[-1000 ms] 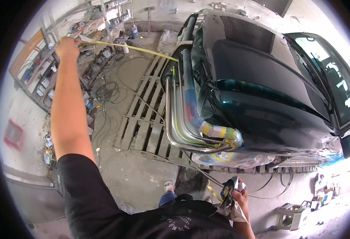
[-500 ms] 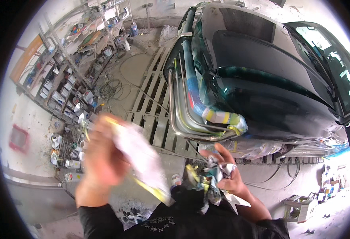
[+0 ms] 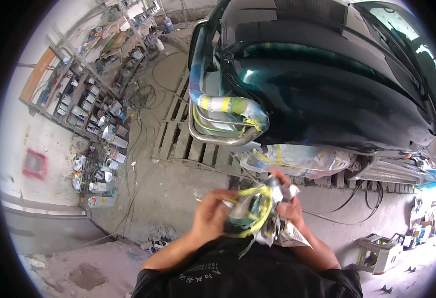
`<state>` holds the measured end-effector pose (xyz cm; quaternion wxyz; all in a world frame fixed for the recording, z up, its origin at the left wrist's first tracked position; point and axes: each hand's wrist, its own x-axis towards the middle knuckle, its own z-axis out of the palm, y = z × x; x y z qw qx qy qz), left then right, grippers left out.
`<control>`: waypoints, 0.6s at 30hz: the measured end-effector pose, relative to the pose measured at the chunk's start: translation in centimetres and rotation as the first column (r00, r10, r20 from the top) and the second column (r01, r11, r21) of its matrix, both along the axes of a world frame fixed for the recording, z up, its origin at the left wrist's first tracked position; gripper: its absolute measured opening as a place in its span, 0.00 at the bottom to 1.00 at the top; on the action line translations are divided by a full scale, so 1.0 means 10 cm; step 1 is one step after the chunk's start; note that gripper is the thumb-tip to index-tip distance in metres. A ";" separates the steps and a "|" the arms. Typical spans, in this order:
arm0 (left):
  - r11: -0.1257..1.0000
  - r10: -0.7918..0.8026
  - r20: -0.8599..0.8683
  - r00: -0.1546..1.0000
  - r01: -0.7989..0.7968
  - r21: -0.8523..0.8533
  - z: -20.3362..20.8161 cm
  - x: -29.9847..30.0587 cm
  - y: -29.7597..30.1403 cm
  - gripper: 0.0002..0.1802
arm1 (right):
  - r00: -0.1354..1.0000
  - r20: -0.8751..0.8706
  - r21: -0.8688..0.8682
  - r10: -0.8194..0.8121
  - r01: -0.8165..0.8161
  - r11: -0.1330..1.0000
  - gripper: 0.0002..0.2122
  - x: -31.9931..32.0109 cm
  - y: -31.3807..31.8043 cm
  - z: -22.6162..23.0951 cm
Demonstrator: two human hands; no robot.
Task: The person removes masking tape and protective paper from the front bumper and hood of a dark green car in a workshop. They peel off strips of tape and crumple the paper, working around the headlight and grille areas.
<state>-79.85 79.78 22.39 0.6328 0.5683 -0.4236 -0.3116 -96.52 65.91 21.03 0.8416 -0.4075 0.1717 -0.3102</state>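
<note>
In front of my chest, my left hand (image 3: 210, 213) is closed on a loop of yellow masking tape (image 3: 261, 218). My right hand (image 3: 290, 206) grips a crumpled wad of masking paper (image 3: 276, 231), whose scraps and torn ends hang below the fingers. The tape loop lies against the wad, so where one ends and the other begins is hard to make out. Ahead stands a dark green vehicle (image 3: 322, 107). Its front metal tube bar (image 3: 218, 141) has an upper tube covered in wrapping (image 3: 223, 104) with yellow tape.
Shelves with many cans (image 3: 81, 107) line the left wall. Slatted grating (image 3: 173, 139) lies under the vehicle's front. Hoses (image 3: 143, 97) coil on the floor at left, and a dark cable (image 3: 371, 198) loops at right. A plastic step stool (image 3: 376, 253) stands at lower right. Plastic sheeting (image 3: 302, 159) covers the vehicle's near side.
My left hand has come right and inward, bringing its taped strip of paper against the wad in my right hand. The view has shifted closer to the vehicle's near side.
</note>
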 end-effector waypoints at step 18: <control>0.656 -0.508 -0.193 0.839 0.523 0.545 -0.17 -0.29 -0.44 0.19 | 0.905 -0.326 -0.465 -0.274 0.099 0.880 0.37 -0.15 0.20 -0.01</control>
